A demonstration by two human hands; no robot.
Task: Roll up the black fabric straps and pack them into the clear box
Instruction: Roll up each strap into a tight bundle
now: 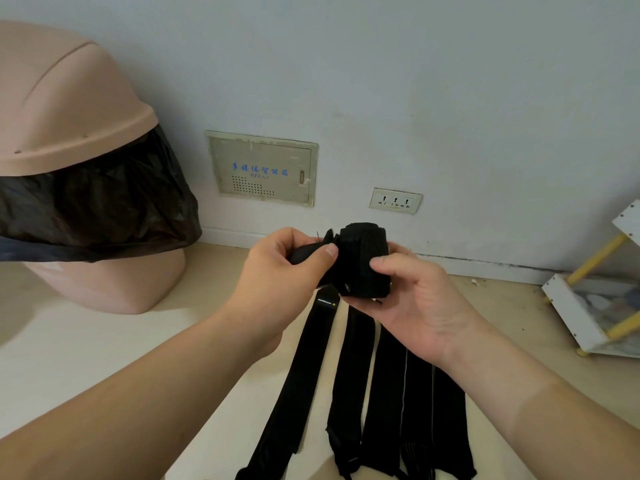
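L hand (pixel 277 271) pinches rolled strap's (pixel 360 258) loose end, pointing left; R hand (pixel 412 299) grips the roll itself. Other straps (pixel 388 393) lie flat below, long axes near-to-far, side by side.

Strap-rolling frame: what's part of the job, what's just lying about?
Job: rolled strap, gripped by left hand and right hand; flat straps on floor; no clear box in view.
Lying about: pink bin, wall panel, socket, white-and-yellow rack.
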